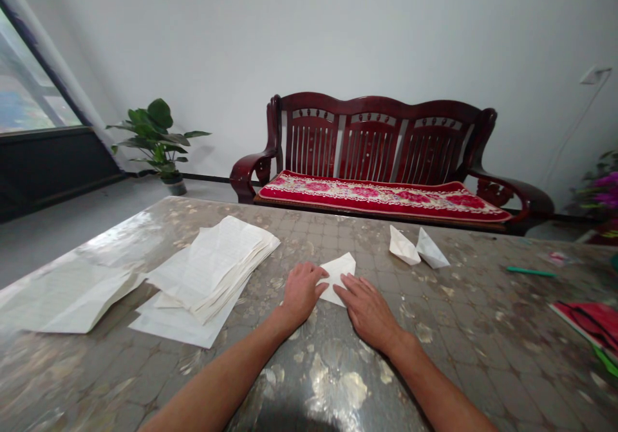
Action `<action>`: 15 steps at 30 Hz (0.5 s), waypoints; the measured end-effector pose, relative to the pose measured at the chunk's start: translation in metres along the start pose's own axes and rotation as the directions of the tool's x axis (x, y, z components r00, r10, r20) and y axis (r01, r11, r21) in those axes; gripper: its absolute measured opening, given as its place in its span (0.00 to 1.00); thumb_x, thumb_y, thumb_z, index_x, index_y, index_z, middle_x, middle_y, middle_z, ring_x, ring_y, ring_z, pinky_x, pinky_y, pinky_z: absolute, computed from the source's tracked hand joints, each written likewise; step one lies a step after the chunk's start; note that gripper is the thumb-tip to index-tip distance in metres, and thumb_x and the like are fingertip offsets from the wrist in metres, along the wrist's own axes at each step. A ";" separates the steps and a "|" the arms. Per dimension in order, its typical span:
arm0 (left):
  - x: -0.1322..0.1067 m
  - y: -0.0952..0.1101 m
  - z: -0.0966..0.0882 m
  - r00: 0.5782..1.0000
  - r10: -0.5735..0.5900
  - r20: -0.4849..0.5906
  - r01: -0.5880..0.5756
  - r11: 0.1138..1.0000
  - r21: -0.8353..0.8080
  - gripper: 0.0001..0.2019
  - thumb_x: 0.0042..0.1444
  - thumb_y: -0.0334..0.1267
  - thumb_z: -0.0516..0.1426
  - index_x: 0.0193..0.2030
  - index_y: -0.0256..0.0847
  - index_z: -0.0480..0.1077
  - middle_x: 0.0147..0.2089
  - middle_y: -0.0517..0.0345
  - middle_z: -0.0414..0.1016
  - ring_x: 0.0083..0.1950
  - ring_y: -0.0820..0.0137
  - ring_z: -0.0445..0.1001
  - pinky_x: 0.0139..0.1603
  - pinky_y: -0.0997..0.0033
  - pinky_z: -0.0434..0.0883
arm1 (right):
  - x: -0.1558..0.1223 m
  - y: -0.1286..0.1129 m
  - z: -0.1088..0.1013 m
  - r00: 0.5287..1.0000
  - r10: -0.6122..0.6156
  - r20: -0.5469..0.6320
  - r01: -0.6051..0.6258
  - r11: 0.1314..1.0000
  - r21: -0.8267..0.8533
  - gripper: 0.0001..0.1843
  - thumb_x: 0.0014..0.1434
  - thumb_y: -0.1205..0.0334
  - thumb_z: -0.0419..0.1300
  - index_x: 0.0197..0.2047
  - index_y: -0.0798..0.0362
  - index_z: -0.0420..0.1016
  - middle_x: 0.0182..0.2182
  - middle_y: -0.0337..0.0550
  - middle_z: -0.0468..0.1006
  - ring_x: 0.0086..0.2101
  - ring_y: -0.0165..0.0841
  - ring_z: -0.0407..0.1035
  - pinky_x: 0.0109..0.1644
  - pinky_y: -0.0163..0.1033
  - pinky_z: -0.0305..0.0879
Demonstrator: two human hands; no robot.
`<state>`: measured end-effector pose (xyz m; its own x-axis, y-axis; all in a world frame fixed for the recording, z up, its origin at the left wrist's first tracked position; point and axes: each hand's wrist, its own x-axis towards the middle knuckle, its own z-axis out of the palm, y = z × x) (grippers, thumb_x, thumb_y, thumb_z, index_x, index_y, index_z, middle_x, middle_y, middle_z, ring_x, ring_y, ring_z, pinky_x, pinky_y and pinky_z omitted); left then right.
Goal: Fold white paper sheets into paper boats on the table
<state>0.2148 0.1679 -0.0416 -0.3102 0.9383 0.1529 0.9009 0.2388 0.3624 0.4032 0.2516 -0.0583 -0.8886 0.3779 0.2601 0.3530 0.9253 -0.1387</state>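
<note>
A small folded piece of white paper lies on the table between my hands, with a pointed corner at its far side. My left hand has its thumb and bent fingers closed on the paper's left edge. On the right edge, my right hand rests with fingers stretched out and fairly flat, palm down. Parts of the paper are hidden under the fingertips. Beyond my right hand stand two folded paper shapes with pointed tips, a left one and a right one, close together.
Left of my hands lies a stack of paper sheets, with a creased sheet farther left. A green pen and a red item lie at the right. Beyond the patterned table stands a wooden bench.
</note>
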 end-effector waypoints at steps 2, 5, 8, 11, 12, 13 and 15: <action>0.001 0.001 0.000 1.000 -0.016 -0.006 0.017 0.999 0.030 0.11 0.62 0.40 0.58 0.50 0.49 0.74 0.50 0.54 0.72 0.54 0.58 0.67 0.54 0.59 0.63 | 0.000 -0.001 -0.001 1.000 0.014 0.015 -0.014 1.000 0.002 0.30 0.60 0.75 0.49 0.64 0.46 0.67 0.64 0.48 0.66 0.65 0.39 0.57 0.68 0.54 0.52; 0.003 0.002 0.001 0.999 -0.045 -0.012 0.045 0.996 0.079 0.14 0.62 0.42 0.58 0.54 0.49 0.71 0.54 0.52 0.70 0.56 0.56 0.65 0.55 0.57 0.62 | 0.001 -0.002 -0.003 0.999 0.027 0.027 -0.027 1.000 0.003 0.30 0.60 0.74 0.49 0.64 0.45 0.66 0.65 0.47 0.65 0.65 0.39 0.57 0.68 0.54 0.51; 0.007 0.001 0.005 0.998 -0.055 -0.033 0.059 0.990 0.129 0.16 0.63 0.43 0.57 0.57 0.49 0.69 0.57 0.49 0.67 0.58 0.54 0.64 0.57 0.54 0.61 | 0.002 -0.002 -0.004 0.998 0.044 0.035 -0.044 0.999 -0.003 0.30 0.61 0.73 0.50 0.64 0.44 0.65 0.66 0.46 0.64 0.65 0.39 0.56 0.67 0.53 0.52; 0.013 -0.004 0.008 0.998 -0.047 -0.044 0.054 0.981 0.187 0.18 0.64 0.44 0.55 0.60 0.52 0.68 0.61 0.48 0.65 0.59 0.53 0.63 0.58 0.53 0.60 | 0.003 -0.002 -0.006 0.998 0.060 0.033 -0.059 0.998 -0.012 0.29 0.62 0.71 0.49 0.64 0.44 0.65 0.65 0.45 0.65 0.64 0.38 0.57 0.66 0.51 0.53; 0.016 -0.007 0.008 0.998 -0.039 -0.044 0.048 0.978 0.202 0.18 0.64 0.45 0.55 0.60 0.53 0.67 0.61 0.48 0.65 0.60 0.53 0.63 0.58 0.52 0.60 | 0.004 -0.002 -0.006 0.998 0.062 0.029 -0.062 0.998 -0.011 0.28 0.63 0.70 0.50 0.64 0.43 0.65 0.65 0.45 0.66 0.64 0.38 0.57 0.66 0.50 0.53; 0.020 -0.010 0.008 0.998 -0.033 -0.046 0.042 0.976 0.214 0.19 0.64 0.45 0.55 0.61 0.53 0.67 0.61 0.48 0.65 0.60 0.52 0.63 0.58 0.52 0.60 | 0.004 -0.002 -0.006 0.998 0.064 0.026 -0.063 0.998 -0.009 0.27 0.64 0.69 0.50 0.64 0.43 0.65 0.64 0.44 0.66 0.63 0.38 0.58 0.66 0.49 0.53; 0.028 -0.018 0.007 0.998 -0.031 -0.059 0.043 0.973 0.225 0.19 0.64 0.45 0.55 0.61 0.52 0.67 0.61 0.48 0.66 0.60 0.52 0.63 0.58 0.51 0.61 | 0.005 -0.001 -0.006 0.997 0.072 0.026 -0.072 0.997 -0.003 0.26 0.65 0.68 0.49 0.65 0.42 0.65 0.65 0.44 0.66 0.63 0.37 0.57 0.66 0.49 0.52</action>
<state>0.1922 0.1915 -0.0503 -0.3552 0.9140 0.1961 0.9318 0.3295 0.1520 0.4000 0.2527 -0.0509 -0.8683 0.4423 0.2248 0.4165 0.8960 -0.1539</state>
